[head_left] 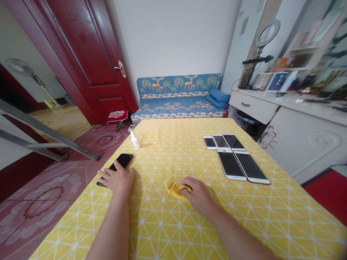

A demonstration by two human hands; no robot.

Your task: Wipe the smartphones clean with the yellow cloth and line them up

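Observation:
My left hand (118,178) lies with spread fingers on a black smartphone (122,160) near the table's left edge, covering its middle. My right hand (197,193) is closed around a bunched yellow cloth (175,189) at the middle of the table. A white spray bottle (135,140) stands upright beyond the black phone. Over on the right, several white-framed phones lie face up in two rows. Among them are a small phone (209,142) in the far row and a large phone (251,167) in the near row.
A yellow patterned cloth (159,227) covers the table. Behind it stands a blue sofa (173,104) with deer prints. A white cabinet (298,130) holding a ring light (268,33) and bottles is on the right. A red door (89,54) and a stool (118,116) are on the left.

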